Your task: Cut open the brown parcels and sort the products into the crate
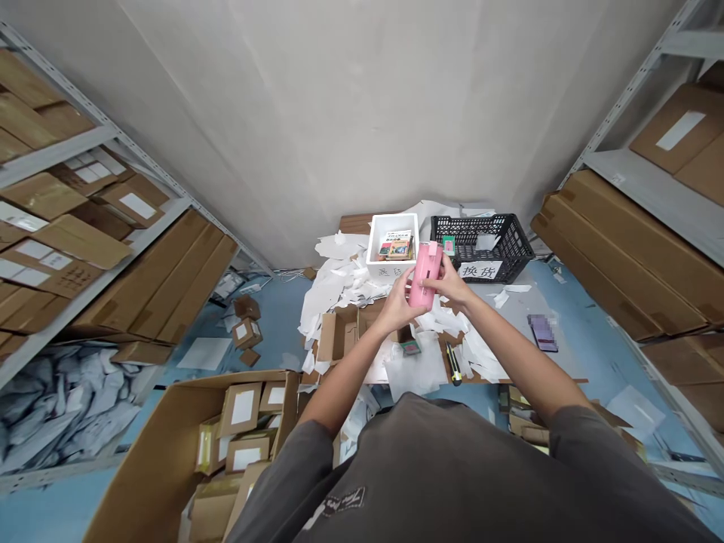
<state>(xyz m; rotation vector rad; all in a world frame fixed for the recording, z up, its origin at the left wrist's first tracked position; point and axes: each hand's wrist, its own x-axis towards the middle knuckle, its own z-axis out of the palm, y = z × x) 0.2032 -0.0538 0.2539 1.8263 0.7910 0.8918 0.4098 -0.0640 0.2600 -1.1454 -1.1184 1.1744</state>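
A pink bottle-shaped container (425, 280) is held up above the table, slightly tilted, with a small dark mark on its side. My left hand (397, 308) is closed round its lower left side. From the right, my right hand (449, 283) grips it with the fingers across its front. Just behind it stand a white bin (390, 268) holding small books or boxes and a black plastic crate (512, 249) with a paper label. Below my hands, an open cardboard box (333, 339) lies among torn white paper (345, 279).
A yellow and black utility knife (453, 363) lies near the table's front edge. To the right is a phone (543, 332). A large carton (152, 445) full of small boxes stands at my left. Shelves of cardboard boxes (164, 279) line both sides.
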